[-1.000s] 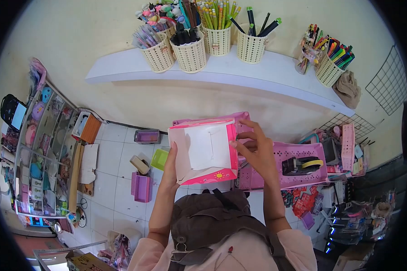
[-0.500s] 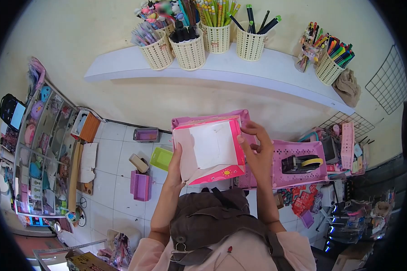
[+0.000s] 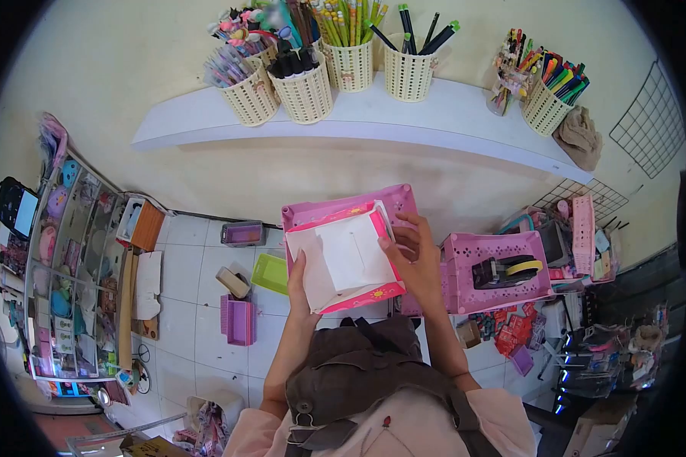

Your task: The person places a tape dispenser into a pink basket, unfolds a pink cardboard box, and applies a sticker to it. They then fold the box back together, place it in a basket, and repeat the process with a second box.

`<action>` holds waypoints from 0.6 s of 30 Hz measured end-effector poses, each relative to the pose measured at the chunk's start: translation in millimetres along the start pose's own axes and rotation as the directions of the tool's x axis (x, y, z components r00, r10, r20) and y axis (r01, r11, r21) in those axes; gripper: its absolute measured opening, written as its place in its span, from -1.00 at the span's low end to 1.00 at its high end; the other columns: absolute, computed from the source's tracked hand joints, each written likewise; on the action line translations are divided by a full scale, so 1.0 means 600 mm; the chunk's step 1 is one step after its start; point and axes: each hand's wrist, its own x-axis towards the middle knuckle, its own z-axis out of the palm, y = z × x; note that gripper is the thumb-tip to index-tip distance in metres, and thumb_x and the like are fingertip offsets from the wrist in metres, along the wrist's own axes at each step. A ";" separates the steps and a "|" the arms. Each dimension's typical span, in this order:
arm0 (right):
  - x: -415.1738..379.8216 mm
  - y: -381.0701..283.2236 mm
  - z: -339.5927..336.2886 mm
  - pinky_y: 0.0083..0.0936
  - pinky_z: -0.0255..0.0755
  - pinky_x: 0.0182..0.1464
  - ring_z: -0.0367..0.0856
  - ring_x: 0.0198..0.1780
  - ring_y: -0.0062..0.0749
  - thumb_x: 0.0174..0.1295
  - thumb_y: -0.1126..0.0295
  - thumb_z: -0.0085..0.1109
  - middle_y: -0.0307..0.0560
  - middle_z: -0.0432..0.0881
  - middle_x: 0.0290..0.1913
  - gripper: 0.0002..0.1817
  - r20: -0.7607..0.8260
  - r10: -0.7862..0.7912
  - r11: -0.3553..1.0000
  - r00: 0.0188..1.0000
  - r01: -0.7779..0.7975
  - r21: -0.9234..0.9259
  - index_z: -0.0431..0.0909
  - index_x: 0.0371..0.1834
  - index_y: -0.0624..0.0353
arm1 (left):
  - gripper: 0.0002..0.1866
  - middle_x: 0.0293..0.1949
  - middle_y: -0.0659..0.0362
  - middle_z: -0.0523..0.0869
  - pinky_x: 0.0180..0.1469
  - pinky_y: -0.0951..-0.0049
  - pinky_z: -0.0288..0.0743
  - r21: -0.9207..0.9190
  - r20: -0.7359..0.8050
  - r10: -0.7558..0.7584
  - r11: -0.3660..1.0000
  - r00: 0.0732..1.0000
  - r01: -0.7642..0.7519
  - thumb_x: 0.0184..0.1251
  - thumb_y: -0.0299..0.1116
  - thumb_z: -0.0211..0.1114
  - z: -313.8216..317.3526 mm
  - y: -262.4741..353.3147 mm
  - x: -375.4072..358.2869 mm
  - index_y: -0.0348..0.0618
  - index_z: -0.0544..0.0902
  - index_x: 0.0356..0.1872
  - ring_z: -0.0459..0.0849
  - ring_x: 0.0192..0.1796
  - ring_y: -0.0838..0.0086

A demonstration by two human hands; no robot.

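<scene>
Left hand [image 3: 301,295], head view: closed on the left side of a pink-and-white box [image 3: 351,255], thumb laid along it. Right hand [image 3: 419,259] curled at the box's opposite edge; cannot tell whether pinching. Right of that hand, tape dispenser [image 3: 499,273] in pink basket [image 3: 457,263]. Left of left hand, green tray [image 3: 270,273] on floor [image 3: 209,358].

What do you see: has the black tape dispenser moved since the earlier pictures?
No: the tape dispenser shows no shift either way against the pink crate beneath it.
</scene>
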 end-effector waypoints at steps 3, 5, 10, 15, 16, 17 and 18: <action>0.000 -0.003 0.000 -0.70 0.37 -0.33 0.52 -0.35 -0.54 -0.01 0.46 0.13 -0.03 0.52 -0.28 -0.52 0.069 0.109 0.994 0.992 -0.110 0.018 0.21 0.02 0.17 | -0.49 -0.03 0.04 0.42 0.01 0.30 0.34 0.002 -0.034 0.011 1.000 0.999 -0.011 0.21 -0.06 -0.06 -0.006 -0.003 0.002 -0.23 0.24 0.06 0.44 -0.01 0.28; 0.001 0.001 -0.001 -0.71 0.37 -0.37 0.53 -0.38 -0.55 0.00 0.47 0.13 -0.04 0.52 -0.27 -0.51 0.087 0.147 0.989 0.985 -0.149 0.016 0.21 0.03 0.15 | -0.49 -0.03 0.04 0.42 0.02 0.31 0.34 0.015 -0.031 0.015 1.000 0.999 -0.014 0.21 -0.05 -0.07 -0.006 -0.003 0.000 -0.23 0.24 0.06 0.44 -0.01 0.28; 0.007 0.008 -0.005 -0.65 0.40 -0.42 0.55 -0.42 -0.47 -0.02 0.54 0.07 0.01 0.54 -0.34 -0.55 0.091 0.051 0.991 0.995 -0.039 -0.130 0.26 0.01 0.18 | -0.47 -0.01 0.04 0.40 0.06 0.32 0.29 0.051 -0.038 0.018 0.999 0.999 -0.016 0.22 -0.04 -0.09 -0.005 -0.012 -0.010 -0.23 0.22 0.09 0.41 0.03 0.29; 0.016 0.014 0.004 -0.57 0.41 -0.38 0.56 -0.39 -0.24 -0.02 0.61 0.00 0.09 0.53 -0.35 -0.65 0.085 -0.197 0.915 0.977 0.215 -0.343 0.35 -0.09 0.23 | -0.37 0.11 0.04 0.27 0.16 0.31 0.16 0.073 0.024 0.074 0.994 0.997 -0.076 0.21 0.03 -0.13 -0.028 -0.048 -0.013 -0.23 0.08 0.17 0.27 0.15 0.29; 0.016 0.013 0.008 -0.55 0.41 -0.36 0.55 -0.38 -0.16 -0.01 0.63 -0.03 0.10 0.52 -0.35 -0.68 0.067 -0.283 0.880 0.957 0.287 -0.379 0.38 -0.11 0.24 | -0.37 0.11 0.04 0.27 0.16 0.31 0.16 0.074 0.027 0.075 0.994 0.997 -0.077 0.21 0.03 -0.13 -0.038 -0.056 -0.012 -0.23 0.08 0.17 0.27 0.15 0.29; 0.016 0.011 0.010 -0.55 0.41 -0.36 0.55 -0.38 -0.16 -0.01 0.63 -0.03 0.10 0.52 -0.35 -0.68 0.066 -0.286 0.879 0.956 0.289 -0.379 0.38 -0.11 0.24 | -0.32 0.13 0.05 0.24 0.17 0.30 0.14 0.145 0.036 0.113 0.983 0.993 -0.117 0.18 0.09 -0.13 -0.050 -0.066 -0.011 -0.23 0.06 0.18 0.23 0.18 0.29; 0.016 0.006 0.011 -0.54 0.41 -0.34 0.54 -0.37 -0.14 -0.03 0.64 -0.03 0.09 0.52 -0.35 -0.66 0.068 -0.320 0.873 0.945 0.322 -0.367 0.39 -0.11 0.23 | -0.26 0.15 0.05 0.21 0.17 0.28 0.12 0.215 0.047 0.150 0.964 0.988 -0.157 0.15 0.15 -0.13 -0.066 -0.076 -0.008 -0.22 0.03 0.19 0.20 0.20 0.29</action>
